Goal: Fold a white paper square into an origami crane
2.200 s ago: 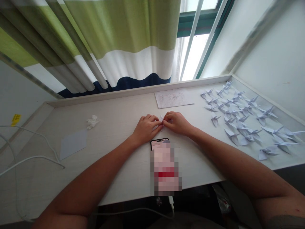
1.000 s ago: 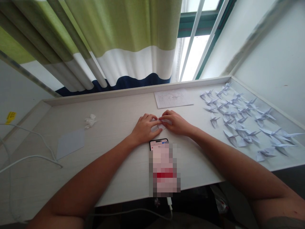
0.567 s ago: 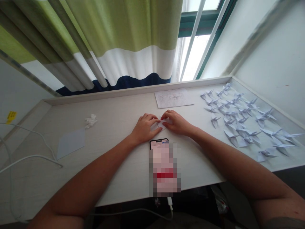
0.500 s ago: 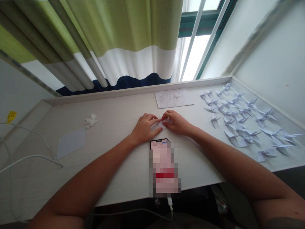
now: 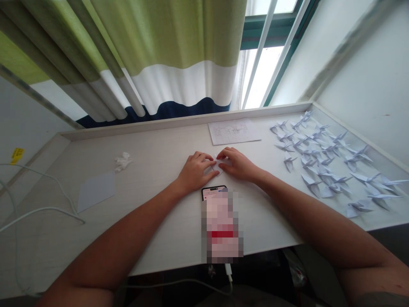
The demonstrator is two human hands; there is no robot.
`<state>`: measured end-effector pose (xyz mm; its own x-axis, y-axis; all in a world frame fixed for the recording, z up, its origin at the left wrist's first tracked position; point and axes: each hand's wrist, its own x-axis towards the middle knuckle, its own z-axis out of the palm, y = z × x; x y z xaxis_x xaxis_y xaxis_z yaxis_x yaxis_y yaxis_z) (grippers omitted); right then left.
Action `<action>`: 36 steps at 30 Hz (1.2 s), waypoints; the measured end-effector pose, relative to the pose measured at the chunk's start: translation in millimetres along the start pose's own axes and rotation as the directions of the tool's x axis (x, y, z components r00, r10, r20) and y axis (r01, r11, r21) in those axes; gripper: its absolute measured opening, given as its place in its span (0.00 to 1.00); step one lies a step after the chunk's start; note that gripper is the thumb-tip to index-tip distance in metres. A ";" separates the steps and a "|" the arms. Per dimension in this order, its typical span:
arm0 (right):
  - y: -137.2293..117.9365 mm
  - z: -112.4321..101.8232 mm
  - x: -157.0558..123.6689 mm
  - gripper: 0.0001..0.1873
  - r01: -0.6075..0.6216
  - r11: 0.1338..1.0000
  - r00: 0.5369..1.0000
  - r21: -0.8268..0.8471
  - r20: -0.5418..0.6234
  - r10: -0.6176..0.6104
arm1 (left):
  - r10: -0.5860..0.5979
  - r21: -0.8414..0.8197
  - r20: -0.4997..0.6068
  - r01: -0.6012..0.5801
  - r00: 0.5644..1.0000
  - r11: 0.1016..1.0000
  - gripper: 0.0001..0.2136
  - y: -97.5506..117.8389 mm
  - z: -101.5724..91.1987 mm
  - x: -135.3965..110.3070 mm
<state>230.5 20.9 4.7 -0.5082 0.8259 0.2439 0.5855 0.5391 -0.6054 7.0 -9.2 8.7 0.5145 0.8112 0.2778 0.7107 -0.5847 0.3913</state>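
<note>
A small piece of folded white paper (image 5: 217, 168) lies on the desk between my hands, partly hidden by the fingers. My left hand (image 5: 196, 169) is at its left side, with bent fingertips and thumb closed on that edge. From the right, my right hand (image 5: 234, 163) grips the paper too, its fingers curled over the upper part and thumb near the middle. Just below the hands lies a phone (image 5: 214, 189), its screen lit and mostly blurred out.
Several white paper cranes (image 5: 324, 157) crowd the desk's right side. A printed sheet (image 5: 234, 131) lies beyond my hands. To the left are a crumpled tissue (image 5: 123, 161), a plain paper sheet (image 5: 96, 191) and white cables (image 5: 47, 211). A raised rim (image 5: 159, 127) borders the desk.
Almost nothing differs. My fingertips have shifted very slightly on the folded paper, and the whole view has moved a few pixels.
</note>
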 end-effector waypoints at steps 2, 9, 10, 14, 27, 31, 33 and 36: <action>0.5 0.0 -0.1 0.08 0.013 1.000 1.000 -0.009 0.007 -0.013 | -0.004 0.026 0.000 0.004 1.000 1.000 0.14 0.7 0.2 -0.2; 0.8 -1.9 -0.3 0.08 0.035 0.999 0.999 0.000 0.036 -0.035 | -0.073 -0.083 0.003 0.073 0.997 0.994 0.14 -4.9 2.4 2.7; 0.9 -1.8 -0.3 0.09 0.032 0.999 0.999 -0.001 0.034 -0.032 | -0.083 -0.109 0.000 0.083 0.997 0.991 0.13 -5.8 2.5 3.1; 1.3 -0.2 -0.2 0.13 0.006 1.000 1.000 -0.010 0.016 -0.006 | -0.125 -0.228 -0.055 0.110 0.991 0.967 0.07 -7.5 1.7 3.9; 6.1 4.4 -0.8 0.15 0.022 1.000 1.000 -0.004 0.018 -0.022 | -0.132 -0.110 -0.016 0.129 0.991 0.985 0.16 -8.0 5.8 3.8; 3.8 4.0 0.1 0.14 -0.017 0.997 1.000 0.076 -0.017 0.019 | -0.145 -0.097 -0.008 0.144 0.989 0.985 0.16 -6.5 4.9 4.0; 0.9 3.3 0.0 0.13 -0.035 0.994 0.999 0.104 -0.028 0.038 | -0.151 -0.084 -0.003 0.150 0.989 0.985 0.16 -5.1 4.2 4.2; -4.0 2.2 -0.7 0.11 -0.037 0.993 0.999 0.113 -0.015 0.039 | -0.149 -0.074 -0.001 0.148 0.989 0.986 0.16 -4.3 3.7 4.0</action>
<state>227.1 17.8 5.3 -0.4752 0.8489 0.2315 0.5288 0.4858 -0.6959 7.8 -3.4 4.9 0.4026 0.8893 0.2171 0.7414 -0.4559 0.4924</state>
